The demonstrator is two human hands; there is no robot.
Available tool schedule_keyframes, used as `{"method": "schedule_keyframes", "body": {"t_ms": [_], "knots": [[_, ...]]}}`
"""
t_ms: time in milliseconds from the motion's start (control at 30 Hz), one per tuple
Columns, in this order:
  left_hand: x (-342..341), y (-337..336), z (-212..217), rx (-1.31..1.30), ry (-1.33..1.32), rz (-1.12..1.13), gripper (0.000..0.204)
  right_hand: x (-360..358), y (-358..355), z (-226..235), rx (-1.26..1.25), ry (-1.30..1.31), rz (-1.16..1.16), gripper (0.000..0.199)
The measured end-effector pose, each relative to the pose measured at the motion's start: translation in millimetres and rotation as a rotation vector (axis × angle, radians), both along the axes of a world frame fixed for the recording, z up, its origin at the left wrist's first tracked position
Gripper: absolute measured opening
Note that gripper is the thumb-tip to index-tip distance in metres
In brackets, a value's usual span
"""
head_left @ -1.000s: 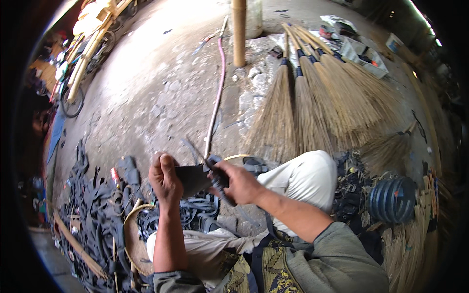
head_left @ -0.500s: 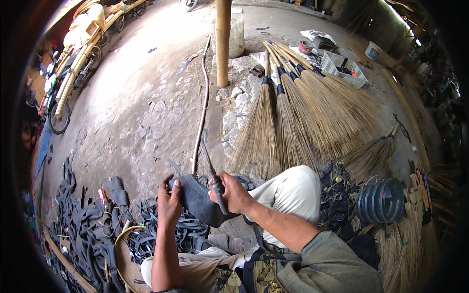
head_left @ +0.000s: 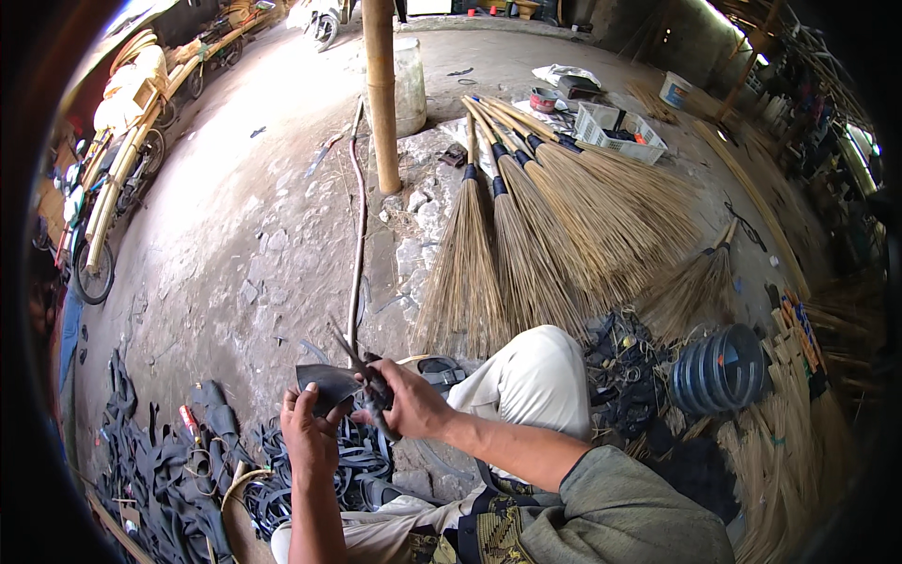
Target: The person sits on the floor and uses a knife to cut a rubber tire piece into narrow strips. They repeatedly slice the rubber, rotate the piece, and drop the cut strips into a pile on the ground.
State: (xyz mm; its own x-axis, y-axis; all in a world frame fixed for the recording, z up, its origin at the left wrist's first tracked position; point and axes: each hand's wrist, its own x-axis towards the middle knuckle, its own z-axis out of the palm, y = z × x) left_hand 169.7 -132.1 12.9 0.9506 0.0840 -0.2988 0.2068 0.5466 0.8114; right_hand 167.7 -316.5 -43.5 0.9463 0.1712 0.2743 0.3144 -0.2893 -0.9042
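Underfoot, a rough, uneven floor (head_left: 244, 235), brightly lit toward the far left. At lower left, a heap of black rubber scraps (head_left: 155, 470), then a tangle of dark strips (head_left: 365, 453). Toward the middle, left hand (head_left: 312, 432) with thumb and fingers pinched on the near edge of a black rubber piece (head_left: 329, 383); that piece raised, just ahead of the left hand, long axis roughly crosswise. At its right end, a dark-handled tool (head_left: 378, 414), long axis slanting from far left to near right, across the rubber's line; overlapping in view, touching or not impossible to tell. Wrapped round the handle, right hand (head_left: 413, 399), nearer than the left to that end. Farther right, brooms (head_left: 564, 226) fanned on the floor, and a blue ribbed container (head_left: 719, 371).
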Motion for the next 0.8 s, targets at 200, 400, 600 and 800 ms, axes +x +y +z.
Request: {"method": "schedule_keyframes", "body": {"t_ms": [200,400,600,800], "knots": [[-7.8,3.2,-4.1,-0.147,-0.052,-0.051,0.018,6.2,4.8,-4.6,-0.091,0.073,-0.135,0.039],[7.8,11.7,-27.5,0.723,-0.258,-0.134,0.052,23.6,-22.0,6.3,0.192,0.252,-0.101,0.032],[-13.4,1.3,-31.7,0.367,-0.063,-0.899,0.032,40.3,-44.7,23.7,0.829,0.408,-0.076,0.024],[-11.4,7.4,-22.9,0.233,0.111,-1.123,0.034,48.2,-64.6,18.5,0.892,0.431,-0.259,0.028]]}}
